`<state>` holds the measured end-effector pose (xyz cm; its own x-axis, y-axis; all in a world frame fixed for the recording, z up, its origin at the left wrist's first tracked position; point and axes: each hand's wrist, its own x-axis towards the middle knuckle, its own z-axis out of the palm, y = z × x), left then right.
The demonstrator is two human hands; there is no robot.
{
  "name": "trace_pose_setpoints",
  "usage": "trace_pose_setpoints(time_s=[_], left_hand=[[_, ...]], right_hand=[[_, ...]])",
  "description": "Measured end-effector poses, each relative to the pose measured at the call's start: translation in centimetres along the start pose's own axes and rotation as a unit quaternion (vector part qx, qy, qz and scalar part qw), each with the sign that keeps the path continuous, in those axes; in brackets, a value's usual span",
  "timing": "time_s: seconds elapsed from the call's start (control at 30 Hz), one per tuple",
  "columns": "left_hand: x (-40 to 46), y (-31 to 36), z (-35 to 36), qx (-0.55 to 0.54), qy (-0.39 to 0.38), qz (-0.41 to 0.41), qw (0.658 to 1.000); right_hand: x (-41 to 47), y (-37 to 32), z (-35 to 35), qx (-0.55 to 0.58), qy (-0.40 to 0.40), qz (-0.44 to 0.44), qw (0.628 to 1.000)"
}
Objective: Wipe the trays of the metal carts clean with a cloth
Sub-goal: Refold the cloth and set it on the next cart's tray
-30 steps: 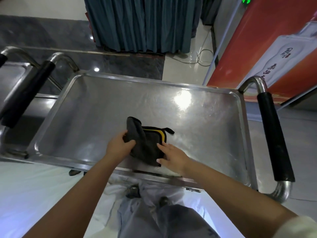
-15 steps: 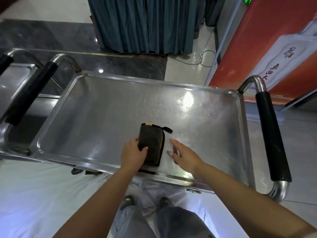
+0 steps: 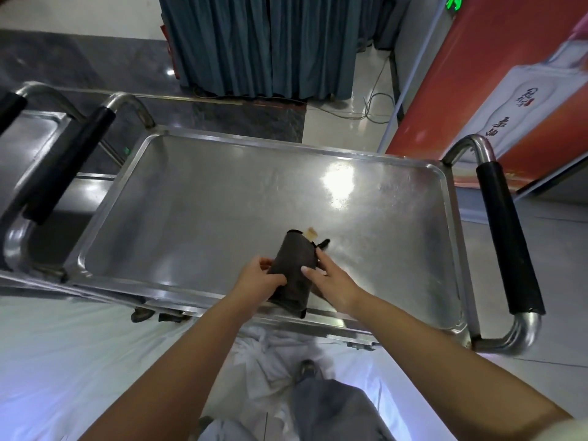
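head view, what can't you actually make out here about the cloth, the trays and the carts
All in the head view:
- Cloth: its underside and its near end, covered by the left hand and right hand; the small tan tag is too small to read.
- Tray: any dirt is lost in the glare patch.
- Second cart's tray: cut off by the left edge.
- Lower shelves and wheels: hidden under the top tray.

Tray [image 3: 197, 198] — glossy scuffed metal; cloth [image 3: 294, 272] — matt.

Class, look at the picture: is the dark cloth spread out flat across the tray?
No, the cloth is folded into a compact bundle gripped between both hands.
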<state>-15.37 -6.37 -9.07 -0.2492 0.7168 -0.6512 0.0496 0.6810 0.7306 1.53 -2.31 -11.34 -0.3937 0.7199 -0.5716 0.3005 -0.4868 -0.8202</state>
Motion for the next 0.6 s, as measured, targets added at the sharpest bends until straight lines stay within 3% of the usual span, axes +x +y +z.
trace_pose_setpoints(time_s=[0.13, 0.27, 0.37, 0.47, 0.6], left_hand=[[-2.9, -0.6, -3.8, -0.066, -0.029, 0.014, 0.997], [-5.7, -3.0, -9.1, -0.114, -0.048, 0.036, 0.992], [-7.6, -5.2, -13.4, -0.117, -0.057, 0.054, 0.99], [-9.2, -8.3, -17.6, -0.051, -0.047, 0.095, 0.993], [-10.8, -12.8, -22.4, -0.034, -0.049, 0.112, 0.992]], right_hand=[[-1.9, 0.4, 3.2, 0.053, 0.045, 0.037, 0.997], [-4.0, 0.7, 8.4, 0.139, -0.023, 0.128, 0.982], [-5.2, 0.0, 14.0, 0.242, -0.026, 0.09, 0.966], [-6.3, 0.1, 19.7, 0.257, 0.026, 0.043, 0.965], [-7.8, 2.6, 26.8, 0.272, 0.057, 0.056, 0.959]])
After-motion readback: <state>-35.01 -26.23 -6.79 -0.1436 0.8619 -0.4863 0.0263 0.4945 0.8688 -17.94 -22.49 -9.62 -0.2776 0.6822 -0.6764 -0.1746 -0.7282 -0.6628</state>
